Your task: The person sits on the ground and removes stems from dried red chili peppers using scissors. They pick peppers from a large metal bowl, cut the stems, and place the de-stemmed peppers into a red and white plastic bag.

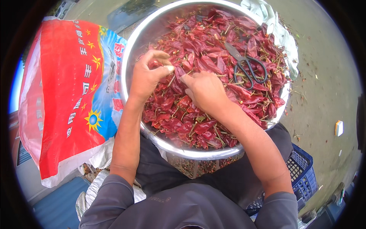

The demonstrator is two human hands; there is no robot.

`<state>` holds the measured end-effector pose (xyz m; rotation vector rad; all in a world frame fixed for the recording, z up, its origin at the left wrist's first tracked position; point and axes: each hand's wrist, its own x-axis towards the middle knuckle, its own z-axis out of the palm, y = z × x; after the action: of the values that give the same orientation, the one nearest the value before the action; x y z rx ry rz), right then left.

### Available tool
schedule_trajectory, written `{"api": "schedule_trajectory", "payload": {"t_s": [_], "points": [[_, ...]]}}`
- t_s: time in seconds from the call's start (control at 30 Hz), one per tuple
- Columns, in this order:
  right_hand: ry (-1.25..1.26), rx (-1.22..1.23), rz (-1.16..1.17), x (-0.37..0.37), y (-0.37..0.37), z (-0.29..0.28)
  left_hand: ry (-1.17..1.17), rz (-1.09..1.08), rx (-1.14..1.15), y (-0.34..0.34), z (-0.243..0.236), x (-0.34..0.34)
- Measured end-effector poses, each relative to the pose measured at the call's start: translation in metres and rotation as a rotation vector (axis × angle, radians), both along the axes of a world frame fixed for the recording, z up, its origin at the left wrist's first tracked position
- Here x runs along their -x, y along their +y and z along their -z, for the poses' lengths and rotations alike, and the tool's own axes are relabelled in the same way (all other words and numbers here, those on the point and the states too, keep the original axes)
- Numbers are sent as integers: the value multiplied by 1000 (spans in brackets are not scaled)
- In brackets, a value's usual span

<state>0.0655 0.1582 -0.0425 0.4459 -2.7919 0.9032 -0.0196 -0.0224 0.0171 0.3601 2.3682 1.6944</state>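
Note:
A wide metal basin (131, 38) is heaped with dried red chili peppers (209, 65), many with thin pale stems. My right hand (207, 91) is closed over the middle of the heap, pinching a dark red dried chili pepper (178, 81) between thumb and fingers. Just left of it, my left hand (146, 76) has its fingers curled toward the thumb, close to that pepper's upper end. Anything between those fingertips is too small to make out. Black-handled scissors (249, 70) lie on the peppers to the right of my right hand, blades toward the far side.
A large red and blue printed sack (65, 99) stands left of the basin. White sacking (284, 42) drapes along the basin's right rim. A blue plastic crate (307, 177) sits at the lower right. On the concrete floor are scattered bits and a small white-and-orange object (339, 128).

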Motion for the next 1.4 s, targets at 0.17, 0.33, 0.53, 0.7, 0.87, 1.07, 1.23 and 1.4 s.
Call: {"api": "schedule_trajectory", "payload": {"t_s": [0.17, 0.33, 0.53, 0.7, 0.87, 1.07, 1.23, 1.4], "points": [[-245, 512, 97, 7, 11, -27, 196, 378, 332, 4, 5, -6], [-335, 701, 185, 11, 26, -41, 11, 415, 333, 1, -1, -7], [-303, 771, 153, 9, 26, -40, 216, 283, 317, 7, 2, -7], [-251, 464, 75, 9, 30, -31, 634, 389, 314, 14, 9, -15], [-94, 367, 41, 5, 28, -38, 521, 450, 325, 17, 3, -25], [-235, 797, 146, 0, 20, -50, 184, 350, 44, 21, 4, -30], [-485, 1230, 198, -4, 17, -59, -109, 263, -209, 24, 8, -36], [-521, 1374, 208, -6, 17, -63, -286, 174, -455, 32, 8, -44]]}}
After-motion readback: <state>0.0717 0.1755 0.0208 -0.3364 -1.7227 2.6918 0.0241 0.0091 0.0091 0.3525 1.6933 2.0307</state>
